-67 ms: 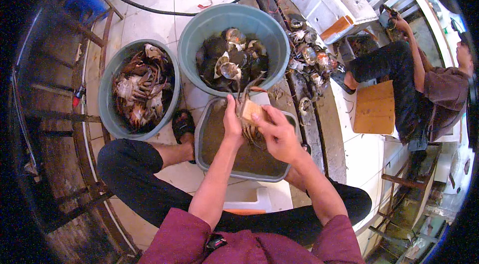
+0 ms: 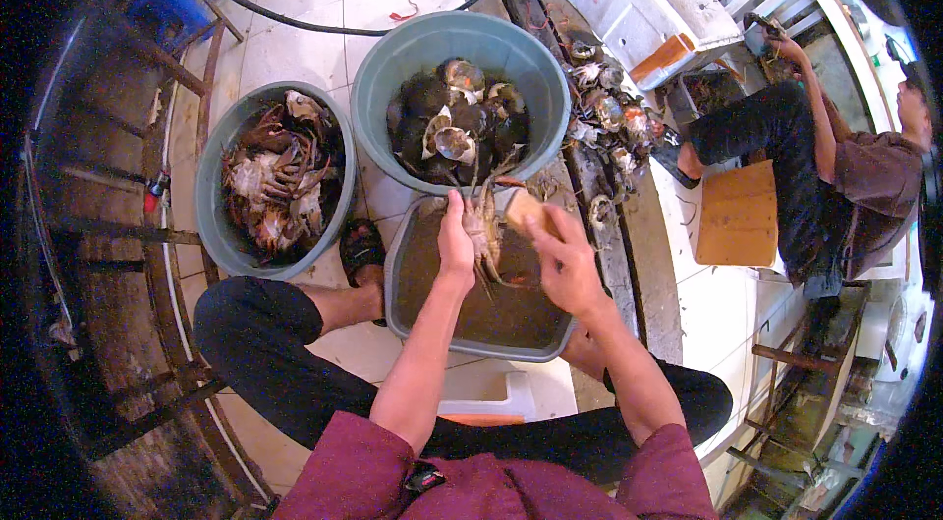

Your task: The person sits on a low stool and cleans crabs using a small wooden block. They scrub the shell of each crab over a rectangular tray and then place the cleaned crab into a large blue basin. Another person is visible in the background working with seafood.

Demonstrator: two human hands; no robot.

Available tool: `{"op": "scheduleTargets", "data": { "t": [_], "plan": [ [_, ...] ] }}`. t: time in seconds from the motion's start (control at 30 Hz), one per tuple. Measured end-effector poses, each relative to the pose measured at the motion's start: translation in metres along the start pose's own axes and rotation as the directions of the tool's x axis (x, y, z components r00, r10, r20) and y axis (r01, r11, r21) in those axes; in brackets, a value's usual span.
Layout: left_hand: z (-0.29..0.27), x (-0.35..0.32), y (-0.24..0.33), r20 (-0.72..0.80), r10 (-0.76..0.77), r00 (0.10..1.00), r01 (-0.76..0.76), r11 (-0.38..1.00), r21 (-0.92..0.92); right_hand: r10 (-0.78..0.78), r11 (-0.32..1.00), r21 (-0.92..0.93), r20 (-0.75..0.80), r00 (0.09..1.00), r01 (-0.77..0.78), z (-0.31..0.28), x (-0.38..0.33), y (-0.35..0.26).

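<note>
Barely any change: left hand [image 2: 455, 243] is still gripping the crab [image 2: 482, 225] over the grey tub [image 2: 413, 324], right hand [image 2: 565, 260] fingers closed on a tan brush [image 2: 523, 211], scrubbing ongoing.

a rectangular tub [image 2: 413, 309] sits nearest the person, with a round basin [image 2: 393, 78] of crabs just beyond it and a second basin [image 2: 211, 211] to the left; loose crabs [image 2: 614, 112] lie right, near a seated co-worker [image 2: 835, 176].
</note>
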State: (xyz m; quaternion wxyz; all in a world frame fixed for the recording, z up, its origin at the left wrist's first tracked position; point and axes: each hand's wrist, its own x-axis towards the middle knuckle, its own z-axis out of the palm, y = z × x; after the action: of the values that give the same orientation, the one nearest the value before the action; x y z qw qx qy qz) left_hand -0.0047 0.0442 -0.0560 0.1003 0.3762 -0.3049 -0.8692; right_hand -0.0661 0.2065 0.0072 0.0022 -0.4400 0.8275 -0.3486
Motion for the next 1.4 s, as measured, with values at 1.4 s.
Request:
{"op": "scheduleTargets", "data": {
  "t": [1.4],
  "plan": [
    [0.01,-0.036,0.012,0.393,0.075,0.916,-0.285,0.811,0.51,-0.19,0.972,-0.097,0.211,0.959,0.214,-0.027,0.027,-0.028]
  ]
}}
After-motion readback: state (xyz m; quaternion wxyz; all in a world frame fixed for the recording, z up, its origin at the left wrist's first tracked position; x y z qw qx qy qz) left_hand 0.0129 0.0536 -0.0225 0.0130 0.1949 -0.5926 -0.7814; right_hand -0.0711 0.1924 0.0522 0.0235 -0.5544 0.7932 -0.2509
